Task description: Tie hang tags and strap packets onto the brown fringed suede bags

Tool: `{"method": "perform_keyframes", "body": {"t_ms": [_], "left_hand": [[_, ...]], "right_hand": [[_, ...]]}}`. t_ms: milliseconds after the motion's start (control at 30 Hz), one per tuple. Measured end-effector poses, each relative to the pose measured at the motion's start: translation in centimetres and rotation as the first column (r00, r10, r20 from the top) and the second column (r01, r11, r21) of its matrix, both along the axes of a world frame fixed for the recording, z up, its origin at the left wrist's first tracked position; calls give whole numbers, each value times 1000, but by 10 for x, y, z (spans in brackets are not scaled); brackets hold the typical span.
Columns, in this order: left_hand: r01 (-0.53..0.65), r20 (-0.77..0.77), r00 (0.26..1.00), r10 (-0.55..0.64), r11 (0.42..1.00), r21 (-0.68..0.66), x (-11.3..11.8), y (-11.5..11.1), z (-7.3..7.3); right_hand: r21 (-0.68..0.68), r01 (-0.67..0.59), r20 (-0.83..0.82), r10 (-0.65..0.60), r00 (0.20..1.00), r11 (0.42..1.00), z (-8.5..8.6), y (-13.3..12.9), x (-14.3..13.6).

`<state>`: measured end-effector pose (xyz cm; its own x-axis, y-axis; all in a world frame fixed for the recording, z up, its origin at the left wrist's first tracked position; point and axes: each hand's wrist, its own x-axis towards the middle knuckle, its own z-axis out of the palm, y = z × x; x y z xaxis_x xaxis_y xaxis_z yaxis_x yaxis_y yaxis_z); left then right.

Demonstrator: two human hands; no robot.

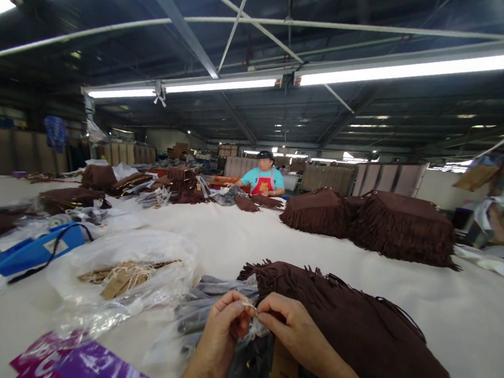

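My left hand (229, 322) and my right hand (289, 322) meet low in the middle of the head view, each pinching a thin white string (249, 305) between thumb and fingertips. A brown card tag (283, 369) hangs just under my right hand. Below my hands lies a dark item in clear plastic (247, 371), partly hidden by my wrists. Beyond it, grey plastic-wrapped pieces (196, 304) are heaped. Against my right hand's far side lies a dark brown fringed piece (357, 315), apparently suede or similar cloth.
Left of my hands, a clear plastic bag (159, 245) holds brown tags (124, 279) with strings. Purple and magenta printed sheets (105, 375) lie at the near left, a blue holder (30, 249) behind. Fringed brown stacks (398, 228) stand right. Across the table is a person in a red apron (264, 182).
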<state>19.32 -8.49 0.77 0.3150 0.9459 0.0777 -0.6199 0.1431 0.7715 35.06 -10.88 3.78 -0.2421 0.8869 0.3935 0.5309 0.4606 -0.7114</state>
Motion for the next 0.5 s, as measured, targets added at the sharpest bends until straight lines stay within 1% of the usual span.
{"method": "perform_keyframes", "body": {"t_ms": [100,167,233,367,500], "left_hand": [[-53,-40,998,54,998,44,2,3,-6],[-84,-124,988,97,990,113,5,5,-10],[-86,-230,965,130,978,191,9,6,-13],[-97,-370,900,230,934,345,15,7,-20],[-120,-477,805,353,884,452,14,13,-33]], "right_hand": [[-68,27,-86,-33,996,997,-9,4,2],[-107,34,-130,-48,990,994,-16,6,5],[-111,30,-148,-46,988,993,-21,7,6],[-83,17,-151,-29,988,996,-27,8,5],[-40,29,-114,-34,993,999,-35,13,6]]}}
